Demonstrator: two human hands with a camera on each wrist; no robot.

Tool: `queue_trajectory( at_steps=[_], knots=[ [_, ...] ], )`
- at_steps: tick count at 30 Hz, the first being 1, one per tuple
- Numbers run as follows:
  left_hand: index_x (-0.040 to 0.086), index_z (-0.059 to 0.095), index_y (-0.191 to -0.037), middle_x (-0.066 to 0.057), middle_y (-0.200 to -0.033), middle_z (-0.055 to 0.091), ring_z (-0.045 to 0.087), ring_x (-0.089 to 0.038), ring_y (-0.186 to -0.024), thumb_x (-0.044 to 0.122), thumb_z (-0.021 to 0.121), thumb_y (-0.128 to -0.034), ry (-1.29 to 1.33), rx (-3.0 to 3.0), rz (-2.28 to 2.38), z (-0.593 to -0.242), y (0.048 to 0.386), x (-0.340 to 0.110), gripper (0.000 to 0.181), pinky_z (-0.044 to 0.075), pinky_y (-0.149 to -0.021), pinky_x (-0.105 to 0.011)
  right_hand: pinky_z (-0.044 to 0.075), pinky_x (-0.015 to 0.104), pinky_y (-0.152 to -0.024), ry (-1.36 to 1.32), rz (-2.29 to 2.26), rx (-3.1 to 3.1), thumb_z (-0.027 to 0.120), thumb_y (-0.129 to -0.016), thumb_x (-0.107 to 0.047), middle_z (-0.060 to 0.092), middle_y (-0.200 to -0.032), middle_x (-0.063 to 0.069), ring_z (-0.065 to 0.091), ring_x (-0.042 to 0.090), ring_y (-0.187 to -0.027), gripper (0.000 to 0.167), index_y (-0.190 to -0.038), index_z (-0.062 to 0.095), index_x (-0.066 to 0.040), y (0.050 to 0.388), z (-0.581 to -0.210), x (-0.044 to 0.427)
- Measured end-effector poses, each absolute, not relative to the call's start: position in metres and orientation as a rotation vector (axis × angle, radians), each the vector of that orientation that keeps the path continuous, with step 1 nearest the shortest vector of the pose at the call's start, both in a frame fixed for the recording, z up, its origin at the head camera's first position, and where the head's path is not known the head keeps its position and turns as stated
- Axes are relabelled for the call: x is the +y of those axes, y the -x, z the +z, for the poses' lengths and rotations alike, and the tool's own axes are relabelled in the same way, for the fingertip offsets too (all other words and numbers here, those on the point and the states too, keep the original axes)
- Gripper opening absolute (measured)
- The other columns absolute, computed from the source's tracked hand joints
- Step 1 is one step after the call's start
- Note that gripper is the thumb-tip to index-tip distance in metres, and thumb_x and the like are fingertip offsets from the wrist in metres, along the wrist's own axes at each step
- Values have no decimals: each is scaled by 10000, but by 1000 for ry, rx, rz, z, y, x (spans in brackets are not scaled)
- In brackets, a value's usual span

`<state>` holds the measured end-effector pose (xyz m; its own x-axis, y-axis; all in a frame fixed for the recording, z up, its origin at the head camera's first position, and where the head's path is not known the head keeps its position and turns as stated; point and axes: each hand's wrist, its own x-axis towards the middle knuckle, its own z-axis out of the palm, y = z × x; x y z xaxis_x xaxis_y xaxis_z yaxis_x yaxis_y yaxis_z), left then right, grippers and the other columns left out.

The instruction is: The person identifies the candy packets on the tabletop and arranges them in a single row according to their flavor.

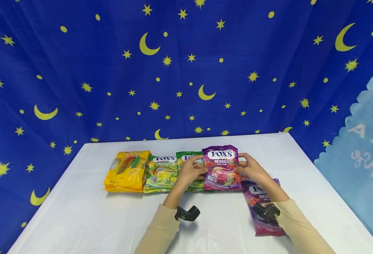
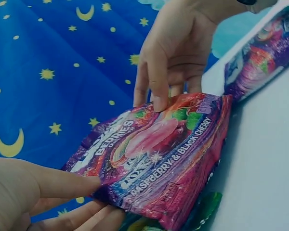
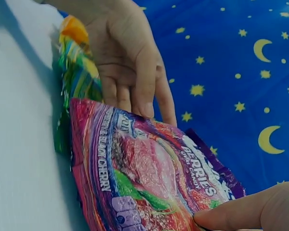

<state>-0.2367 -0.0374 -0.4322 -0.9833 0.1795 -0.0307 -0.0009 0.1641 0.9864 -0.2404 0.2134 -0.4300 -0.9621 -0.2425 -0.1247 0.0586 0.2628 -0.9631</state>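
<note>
A purple bag of Fox's Berries candy (image 1: 222,173) is held by its two sides between both hands. My left hand (image 1: 190,173) grips its left edge, thumb on the front, as the left wrist view shows the bag (image 2: 154,159) close up. At the opposite edge, my right hand (image 1: 253,171) pinches it with the thumb on the printed face. Directly left of it lie two green Fox's Spring Tea candy bags (image 1: 162,174), the nearer one partly behind my left hand. A second purple candy bag (image 1: 266,225) lies under my right wrist, partly covered by it.
A yellow candy bag (image 1: 126,173) lies at the left end of the row. Everything rests on a white table (image 1: 78,218), whose back edge meets a blue star-and-moon curtain (image 1: 180,70). Black wrist cameras (image 1: 188,213) sit on both forearms.
</note>
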Motion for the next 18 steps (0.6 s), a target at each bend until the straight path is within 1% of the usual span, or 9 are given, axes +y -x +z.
queue_trajectory(
  at_steps=[4,7,11,14,18],
  knots=[
    [37,547,-1350,-133,-889,684,689,-246,-692,-30,721,-831,-211,2389,1825,-434,242,-31,551,588,-620,-326,580,399,-711,173,-1755,2286,579,-926,-6,640,-978,136,632,164,-789,635,-1429,201,82,243,-433,218],
    [32,559,-1337,-117,-852,699,683,-234,-643,-11,737,-820,-219,2471,1729,-437,246,-26,549,579,-580,-308,583,403,-704,160,-1729,2301,582,-916,1,627,-1001,181,636,177,-798,636,-1417,204,99,245,-435,219],
    [15,574,-1316,-75,-761,696,666,-212,-580,3,761,-795,-187,2539,1628,-440,250,-20,554,561,-538,-293,585,393,-684,112,-1637,2357,649,-862,7,582,-1101,270,642,201,-807,716,-1414,205,116,245,-435,217],
    [6,594,-1290,-37,-685,672,642,-177,-526,-13,777,-767,-140,2590,1587,-443,252,-16,555,540,-504,-274,584,382,-677,97,-1573,2387,694,-821,13,545,-1145,303,641,211,-803,789,-1419,192,133,245,-435,214],
    [-2,619,-1260,-10,-619,641,608,-147,-479,-30,784,-743,-135,2656,1556,-446,252,-12,544,502,-473,-249,583,383,-693,73,-1541,2410,697,-802,38,527,-1145,317,637,231,-806,790,-1407,201,149,245,-433,210]
  ],
)
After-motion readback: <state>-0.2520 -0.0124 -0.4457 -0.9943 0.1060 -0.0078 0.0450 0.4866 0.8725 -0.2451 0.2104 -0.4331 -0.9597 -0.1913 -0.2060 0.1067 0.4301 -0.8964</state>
